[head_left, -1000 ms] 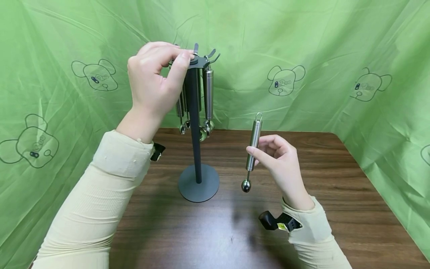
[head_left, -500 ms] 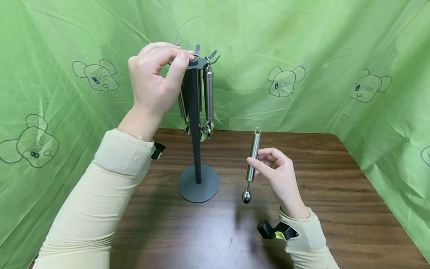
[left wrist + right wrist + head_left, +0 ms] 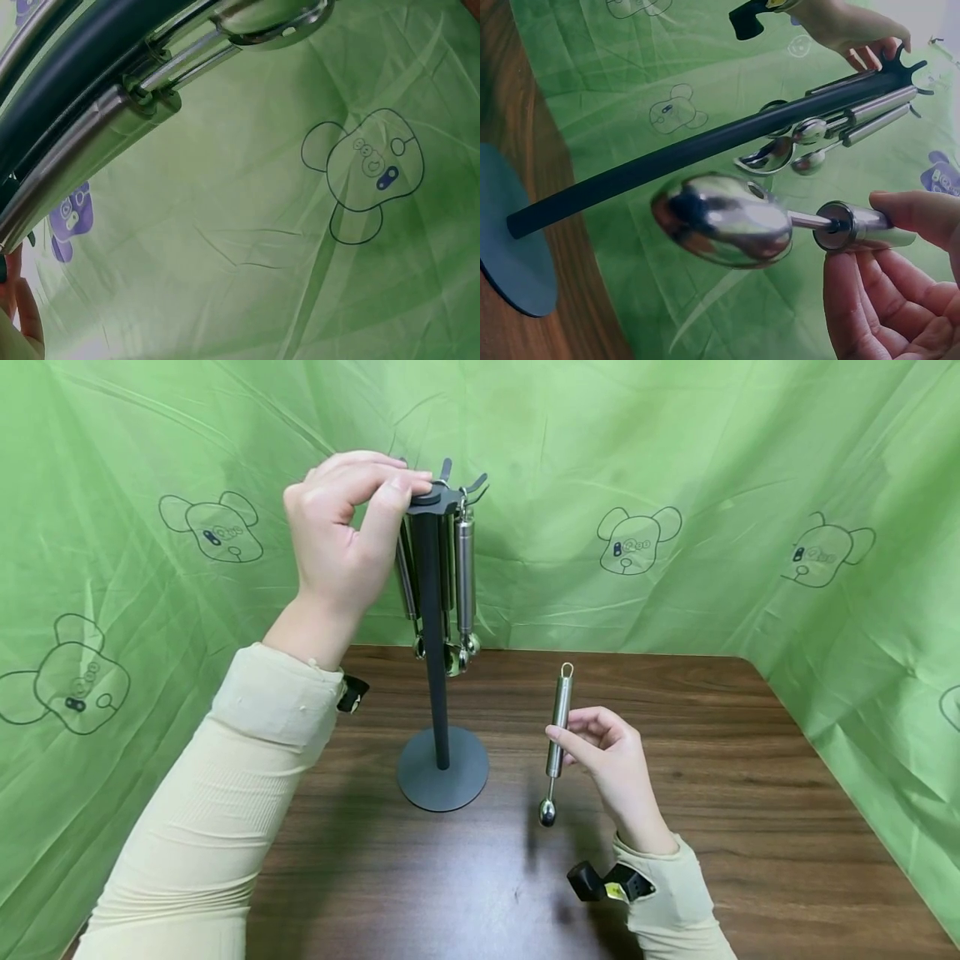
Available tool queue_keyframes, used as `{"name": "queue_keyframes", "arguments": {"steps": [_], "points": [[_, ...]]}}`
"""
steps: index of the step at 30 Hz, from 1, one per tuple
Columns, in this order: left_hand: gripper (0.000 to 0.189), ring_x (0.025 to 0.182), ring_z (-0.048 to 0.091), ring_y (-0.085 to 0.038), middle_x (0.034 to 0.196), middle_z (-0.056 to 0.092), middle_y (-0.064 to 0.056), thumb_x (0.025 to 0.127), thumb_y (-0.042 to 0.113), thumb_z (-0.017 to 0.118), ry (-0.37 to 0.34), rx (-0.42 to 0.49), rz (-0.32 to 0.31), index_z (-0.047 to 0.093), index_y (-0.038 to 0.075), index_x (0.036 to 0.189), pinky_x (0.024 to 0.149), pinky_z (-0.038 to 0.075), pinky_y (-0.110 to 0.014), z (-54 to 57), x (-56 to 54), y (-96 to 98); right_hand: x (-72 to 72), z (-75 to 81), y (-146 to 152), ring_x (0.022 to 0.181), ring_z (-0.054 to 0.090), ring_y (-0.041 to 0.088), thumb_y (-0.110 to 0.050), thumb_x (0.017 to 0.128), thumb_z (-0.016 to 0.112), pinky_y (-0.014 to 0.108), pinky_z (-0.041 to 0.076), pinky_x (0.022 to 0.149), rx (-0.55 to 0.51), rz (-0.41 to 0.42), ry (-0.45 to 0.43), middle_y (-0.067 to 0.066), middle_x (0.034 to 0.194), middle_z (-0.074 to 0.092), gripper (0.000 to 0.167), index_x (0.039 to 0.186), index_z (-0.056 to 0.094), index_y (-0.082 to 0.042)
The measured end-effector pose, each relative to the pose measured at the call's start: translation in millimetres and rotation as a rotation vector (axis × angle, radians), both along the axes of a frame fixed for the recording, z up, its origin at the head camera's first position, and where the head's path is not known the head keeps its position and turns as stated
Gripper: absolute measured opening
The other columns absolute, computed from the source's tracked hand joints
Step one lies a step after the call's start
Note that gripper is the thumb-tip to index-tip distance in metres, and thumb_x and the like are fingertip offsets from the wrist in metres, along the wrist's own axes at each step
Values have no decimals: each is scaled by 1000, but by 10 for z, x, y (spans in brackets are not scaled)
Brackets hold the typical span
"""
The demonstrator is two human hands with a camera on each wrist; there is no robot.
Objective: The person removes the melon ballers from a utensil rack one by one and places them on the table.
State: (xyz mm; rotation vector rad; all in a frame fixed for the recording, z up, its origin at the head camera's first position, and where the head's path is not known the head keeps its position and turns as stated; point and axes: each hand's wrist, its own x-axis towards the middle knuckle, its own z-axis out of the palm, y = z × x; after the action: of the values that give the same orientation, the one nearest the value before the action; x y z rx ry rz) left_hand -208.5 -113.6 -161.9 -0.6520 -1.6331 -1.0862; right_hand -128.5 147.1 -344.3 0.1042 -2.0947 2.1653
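In the head view my left hand [image 3: 341, 531] grips the hooked top of a dark grey utensil stand [image 3: 431, 635], thumb and fingers at its rim. Steel-handled scoops [image 3: 465, 568] hang from the hooks, those on the left partly hidden by that hand. To the right of the stand, my right hand [image 3: 618, 768] pinches a melon baller [image 3: 558, 718] by its steel handle, between thumb and fingers. Its wire loop points up and its scoop hangs down. The right wrist view shows the oval scoop [image 3: 720, 221] up close, with a small hole in it.
The stand's round base [image 3: 442, 785] rests on a dark wooden table [image 3: 750, 827]. Green cloth [image 3: 540, 435] printed with bear faces surrounds the table at the back and sides. A black wrist camera [image 3: 611, 882] sits on my right wrist.
My right hand has lowered the melon baller and brought it slightly nearer and leftward. The stand's hooked top has turned a little under my left hand, the hanging scoops shifting with it.
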Motion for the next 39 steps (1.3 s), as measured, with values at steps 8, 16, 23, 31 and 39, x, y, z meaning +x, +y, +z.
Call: {"name": "queue_keyframes", "arguments": {"steps": [8,16,23,31,39], "points": [[32,86,71,-23,82,77,-13,84,21,53,9,14,-30,79,5,77,87,51,-25,-20,-17,0,-30,-164,-2,57,62,7,1,84,72,25,56,57,34,32,-55,-8,76,70,15,97,64,-1],[34,85,71,-24,81,76,-15,83,22,51,22,24,-45,79,3,76,88,52,-25,-39,-35,3,-90,-289,-16,59,64,7,-2,83,73,26,57,58,62,50,-111,-9,76,69,21,101,62,3],[35,84,70,-22,80,76,-15,83,24,51,53,30,-62,78,3,74,87,53,-26,-37,-57,15,-139,-379,-51,57,63,9,-3,84,73,30,59,58,81,58,-152,-6,76,69,24,103,61,5],[36,85,69,-14,80,76,-15,83,26,51,46,46,-71,78,3,74,88,52,-26,-33,-66,30,-170,-418,-60,56,63,10,-6,84,74,34,60,59,120,52,-189,-5,75,68,28,105,61,8],[36,85,69,-12,80,76,-16,82,26,51,48,65,-72,78,3,73,88,52,-25,-37,-80,36,-241,-531,-44,55,63,10,-7,84,75,37,60,59,157,84,-232,-2,74,70,31,105,60,11]]}}
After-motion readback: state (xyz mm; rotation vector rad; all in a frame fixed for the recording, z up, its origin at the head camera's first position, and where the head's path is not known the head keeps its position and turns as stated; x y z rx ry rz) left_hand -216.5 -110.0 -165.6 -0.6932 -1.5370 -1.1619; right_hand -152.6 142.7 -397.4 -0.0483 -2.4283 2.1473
